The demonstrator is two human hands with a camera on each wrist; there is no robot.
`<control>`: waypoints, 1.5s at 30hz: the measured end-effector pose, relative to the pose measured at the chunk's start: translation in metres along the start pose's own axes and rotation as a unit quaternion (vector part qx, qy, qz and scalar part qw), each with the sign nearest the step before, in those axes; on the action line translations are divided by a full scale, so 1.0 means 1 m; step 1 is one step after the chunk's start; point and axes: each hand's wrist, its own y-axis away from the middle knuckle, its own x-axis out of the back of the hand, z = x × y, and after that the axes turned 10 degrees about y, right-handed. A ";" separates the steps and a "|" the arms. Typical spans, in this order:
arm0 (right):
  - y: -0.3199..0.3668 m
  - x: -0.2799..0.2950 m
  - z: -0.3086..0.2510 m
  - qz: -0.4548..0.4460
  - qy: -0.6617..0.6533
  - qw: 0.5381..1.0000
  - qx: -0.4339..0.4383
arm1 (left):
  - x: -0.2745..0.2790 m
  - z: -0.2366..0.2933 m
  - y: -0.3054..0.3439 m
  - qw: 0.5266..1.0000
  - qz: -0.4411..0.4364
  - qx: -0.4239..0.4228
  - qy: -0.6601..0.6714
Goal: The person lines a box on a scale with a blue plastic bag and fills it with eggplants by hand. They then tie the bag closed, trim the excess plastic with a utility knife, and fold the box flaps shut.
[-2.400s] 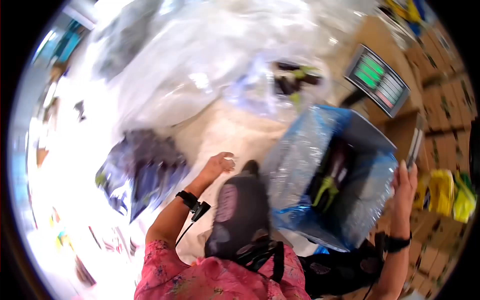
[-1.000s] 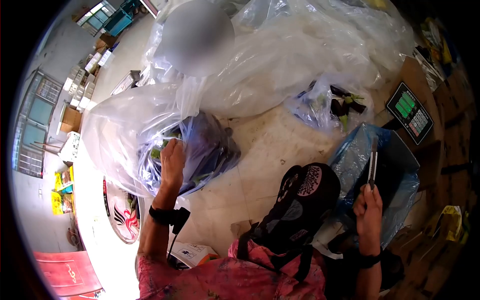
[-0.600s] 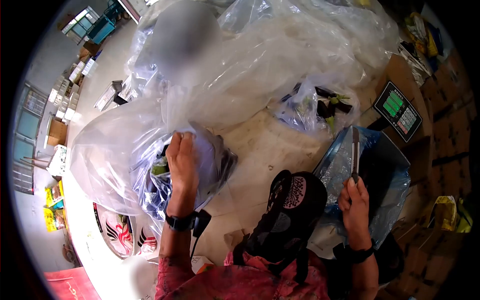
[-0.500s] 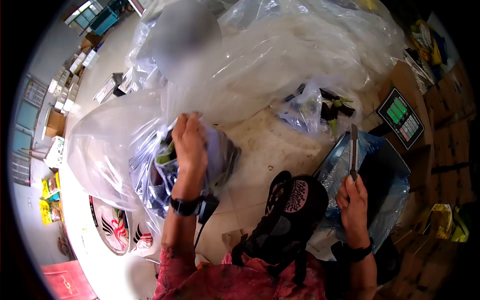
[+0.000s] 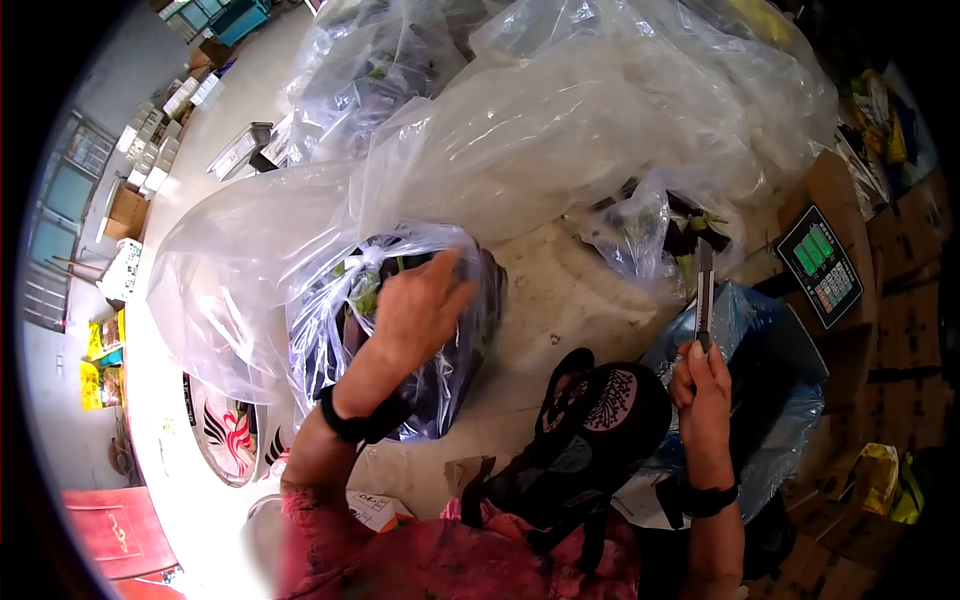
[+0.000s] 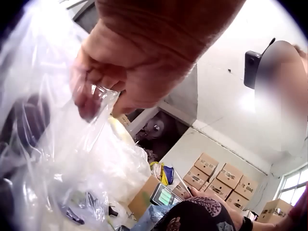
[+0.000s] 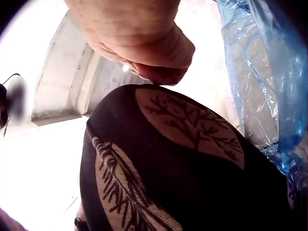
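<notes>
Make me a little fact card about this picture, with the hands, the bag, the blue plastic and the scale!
left hand: pinching the bag
right hand: holding a knife
bag: see-through, eggplants inside
blue plastic: lining a box, near the right hand
scale: green display, numbers too small to read

A pinkish-red top (image 5: 440, 565) with darker mottled patterning is worn, its left sleeve (image 5: 318, 515) ended near the elbow. The left wrist is fitted with a black band (image 5: 345, 418), the right with another (image 5: 712, 499). The left hand (image 5: 420, 310) and right hand (image 5: 703, 392) are bare. Black legwear (image 7: 226, 192) is marked with pale, branching tree (image 7: 192, 127) and feather-like prints (image 7: 120, 185).
</notes>
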 end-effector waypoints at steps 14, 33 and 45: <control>0.004 -0.036 -0.044 -0.049 0.077 0.995 0.034 | 0.116 -0.211 -0.070 0.946 0.211 0.131 -0.210; -0.037 -0.097 -0.055 -0.122 0.191 0.974 -0.023 | 0.114 -0.349 -0.010 0.955 0.076 0.257 -0.127; -0.037 -0.190 -0.073 -0.288 0.378 0.867 0.153 | 0.085 -0.104 0.042 0.982 0.146 0.116 0.012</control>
